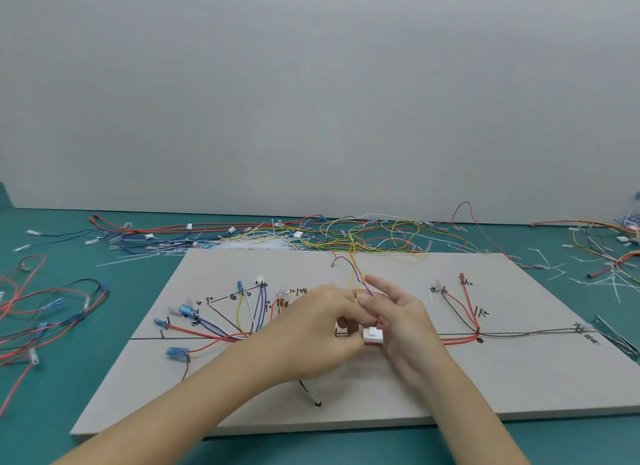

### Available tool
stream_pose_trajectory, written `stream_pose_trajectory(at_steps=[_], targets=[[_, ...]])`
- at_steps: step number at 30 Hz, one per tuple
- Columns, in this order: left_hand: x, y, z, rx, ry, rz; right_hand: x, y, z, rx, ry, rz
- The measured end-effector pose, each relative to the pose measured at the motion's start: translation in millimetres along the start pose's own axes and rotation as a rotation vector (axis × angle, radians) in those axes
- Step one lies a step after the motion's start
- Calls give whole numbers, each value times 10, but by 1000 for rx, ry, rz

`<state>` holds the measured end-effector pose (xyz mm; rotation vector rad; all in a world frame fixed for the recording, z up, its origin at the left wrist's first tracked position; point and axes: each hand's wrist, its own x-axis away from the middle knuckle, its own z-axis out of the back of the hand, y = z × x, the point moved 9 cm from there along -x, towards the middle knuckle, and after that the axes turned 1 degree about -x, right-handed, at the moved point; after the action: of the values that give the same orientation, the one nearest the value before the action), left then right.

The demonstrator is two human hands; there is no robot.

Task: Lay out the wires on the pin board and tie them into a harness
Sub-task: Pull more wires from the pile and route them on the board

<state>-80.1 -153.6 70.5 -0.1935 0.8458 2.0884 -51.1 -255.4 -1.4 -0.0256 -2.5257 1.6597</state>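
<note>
A white connector (373,335) w/ red, yellow & blue wires (356,277) is held over the middle of the pin board (381,381). It is pinched by the curled fingers of the left hand (322,329); its wires are pinched by the right hand (398,315), forefinger stretched out. Loose wires (363,236) are heaped beyond the board's far edge

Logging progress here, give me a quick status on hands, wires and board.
Left hand and right hand pinching thin wires above white connector. Pin board partly laid. Loose wire pile behind board.
</note>
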Motion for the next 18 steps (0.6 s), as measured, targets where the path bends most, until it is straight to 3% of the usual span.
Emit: stream_pose_trajectory(at_steps=[4,6,11,18], targets=[[1,-252,78,266,130,218,-25,-1,96,-18,57,9],[7,-465,109,278,178,377,-10,-6,74,-29,34,13],[67,-857,-107,548,66,753,52,51,-49,97,-53,-12],[43,-933,-206,859,180,801,113,-36,-132,233,-78,64]])
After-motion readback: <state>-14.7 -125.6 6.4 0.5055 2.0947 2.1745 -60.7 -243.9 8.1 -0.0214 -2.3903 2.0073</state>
